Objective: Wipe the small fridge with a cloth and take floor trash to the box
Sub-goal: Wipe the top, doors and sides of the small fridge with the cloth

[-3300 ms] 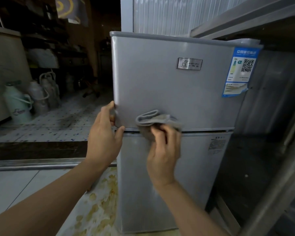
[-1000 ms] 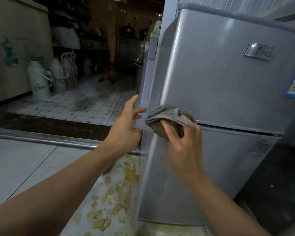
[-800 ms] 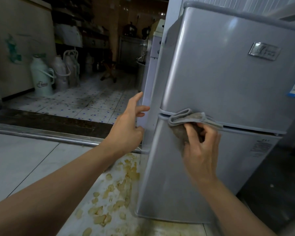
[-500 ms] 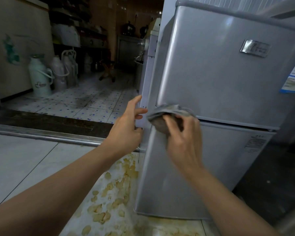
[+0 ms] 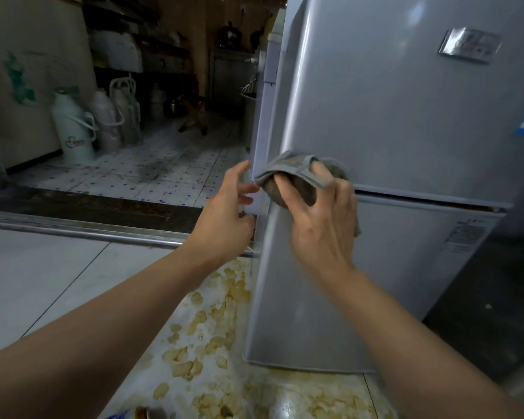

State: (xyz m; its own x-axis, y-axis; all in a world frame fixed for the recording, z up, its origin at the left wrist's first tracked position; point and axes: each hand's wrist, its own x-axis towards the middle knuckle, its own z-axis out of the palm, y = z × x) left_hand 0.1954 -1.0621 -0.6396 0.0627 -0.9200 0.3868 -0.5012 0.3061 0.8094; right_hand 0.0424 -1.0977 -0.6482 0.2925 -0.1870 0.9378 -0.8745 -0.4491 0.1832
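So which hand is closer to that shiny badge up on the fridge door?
The right hand. It grips the cloth against the fridge front, below and left of the badge. The left hand is farther away, at the fridge's left edge.

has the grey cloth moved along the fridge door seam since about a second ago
Yes, but it ends where it began. The crumpled grey cloth swept right along the seam between the silver fridge doors, then returned to the left corner, gripped by the right hand.
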